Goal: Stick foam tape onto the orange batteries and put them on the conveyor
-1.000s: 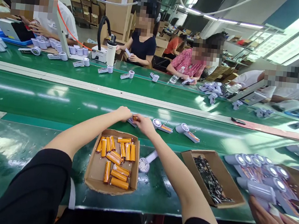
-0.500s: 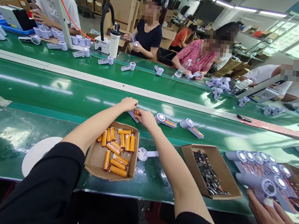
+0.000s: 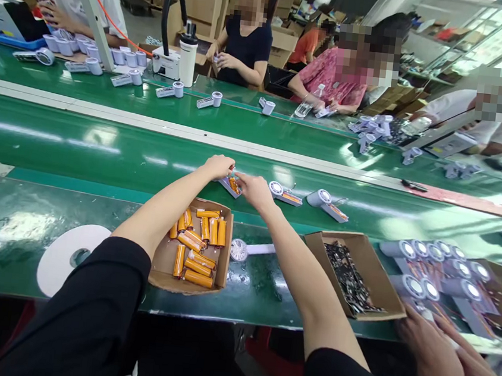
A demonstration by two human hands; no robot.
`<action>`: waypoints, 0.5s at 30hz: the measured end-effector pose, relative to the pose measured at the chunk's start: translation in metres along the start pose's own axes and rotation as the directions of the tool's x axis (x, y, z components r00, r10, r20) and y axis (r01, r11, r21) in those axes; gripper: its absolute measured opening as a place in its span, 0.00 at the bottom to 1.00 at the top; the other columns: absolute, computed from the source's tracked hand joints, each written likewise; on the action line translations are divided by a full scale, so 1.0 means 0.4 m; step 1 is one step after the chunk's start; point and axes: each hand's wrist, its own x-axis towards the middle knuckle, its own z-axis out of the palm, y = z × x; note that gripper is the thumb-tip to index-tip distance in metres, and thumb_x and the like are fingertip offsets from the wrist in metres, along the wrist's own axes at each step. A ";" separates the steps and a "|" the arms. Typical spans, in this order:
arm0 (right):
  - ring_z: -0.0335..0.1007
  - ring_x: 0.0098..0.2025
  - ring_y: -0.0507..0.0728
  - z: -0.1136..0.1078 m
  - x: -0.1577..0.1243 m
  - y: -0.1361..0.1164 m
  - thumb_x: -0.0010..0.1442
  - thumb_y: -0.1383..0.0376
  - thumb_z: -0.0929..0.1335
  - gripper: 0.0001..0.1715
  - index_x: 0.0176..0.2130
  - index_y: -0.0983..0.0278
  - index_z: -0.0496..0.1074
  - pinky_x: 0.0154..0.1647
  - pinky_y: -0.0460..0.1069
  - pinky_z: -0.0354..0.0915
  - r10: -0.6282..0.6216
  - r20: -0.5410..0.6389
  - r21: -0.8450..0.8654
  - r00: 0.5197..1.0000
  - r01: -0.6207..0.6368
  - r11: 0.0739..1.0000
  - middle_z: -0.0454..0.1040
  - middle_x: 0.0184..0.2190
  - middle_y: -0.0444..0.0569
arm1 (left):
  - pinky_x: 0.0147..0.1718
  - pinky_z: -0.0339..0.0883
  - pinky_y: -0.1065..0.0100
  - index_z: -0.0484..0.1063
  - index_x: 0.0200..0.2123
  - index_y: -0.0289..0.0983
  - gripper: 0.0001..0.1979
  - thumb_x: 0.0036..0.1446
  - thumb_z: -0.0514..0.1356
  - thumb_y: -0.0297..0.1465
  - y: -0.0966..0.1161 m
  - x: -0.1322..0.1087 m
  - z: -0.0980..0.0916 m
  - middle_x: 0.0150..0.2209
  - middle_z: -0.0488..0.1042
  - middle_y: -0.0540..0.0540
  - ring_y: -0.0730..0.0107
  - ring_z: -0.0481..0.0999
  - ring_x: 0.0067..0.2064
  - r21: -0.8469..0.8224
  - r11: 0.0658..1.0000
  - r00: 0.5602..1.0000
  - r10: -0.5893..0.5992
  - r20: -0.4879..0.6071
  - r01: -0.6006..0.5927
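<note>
Above the green belt, my left hand [image 3: 220, 167] closes round the head end of an open handheld fan [image 3: 235, 193]; my fingers hide most of that head. The fan's pale handle tilts down to the right, an orange battery lying in its channel. From the right, my right hand [image 3: 254, 189] pinches at the same fan, fingertips at the battery's upper end. What exactly those fingertips grip is too small to make out. Below my left forearm, a cardboard box [image 3: 227, 257] contains several orange batteries. Just right of it lies another pale fan [image 3: 239, 251].
Two fans with batteries [image 3: 290, 198] [image 3: 336, 212] lie on the belt to the right. A carton of small dark parts [image 3: 385, 313], grouped fans [image 3: 442, 268] and a co-worker's hands [image 3: 435, 351] are further right. A white disc [image 3: 57, 257] lies left. Co-workers sit across the belt.
The view has shifted slightly. My hands remain at the fan, its handle and battery now showing more between them. At right, the co-worker's hands have lowered a fan to the grouped ones.
</note>
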 end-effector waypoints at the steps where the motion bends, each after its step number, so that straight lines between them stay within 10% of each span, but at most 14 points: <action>1: 0.86 0.53 0.65 0.003 -0.005 0.006 0.74 0.67 0.66 0.24 0.63 0.59 0.82 0.60 0.56 0.74 0.016 -0.039 0.086 0.999 -0.013 0.996 0.89 0.52 0.57 | 0.57 0.74 0.61 0.83 0.55 0.47 0.16 0.66 0.63 0.34 0.002 0.004 0.002 0.58 0.84 0.42 0.52 0.82 0.59 -0.001 1.000 1.000 0.001 -0.001 -0.001; 6: 0.83 0.40 0.59 0.033 -0.012 0.012 0.68 0.67 0.70 0.28 0.65 0.67 0.75 0.44 0.51 0.75 0.080 0.023 0.381 0.997 -0.082 0.921 0.86 0.38 0.48 | 0.56 0.73 0.62 0.83 0.54 0.47 0.14 0.67 0.63 0.35 0.010 0.011 0.008 0.56 0.85 0.43 0.53 0.82 0.59 -0.015 1.000 1.000 0.008 -0.008 -0.008; 15: 0.79 0.53 0.67 0.017 0.010 -0.004 0.78 0.59 0.66 0.21 0.58 0.59 0.85 0.54 0.55 0.70 -0.076 0.008 -0.140 0.997 0.076 0.987 0.85 0.50 0.59 | 0.53 0.74 0.61 0.83 0.52 0.45 0.14 0.66 0.62 0.34 0.030 0.013 0.012 0.55 0.85 0.42 0.52 0.83 0.56 -0.013 0.999 0.999 0.040 -0.002 -0.040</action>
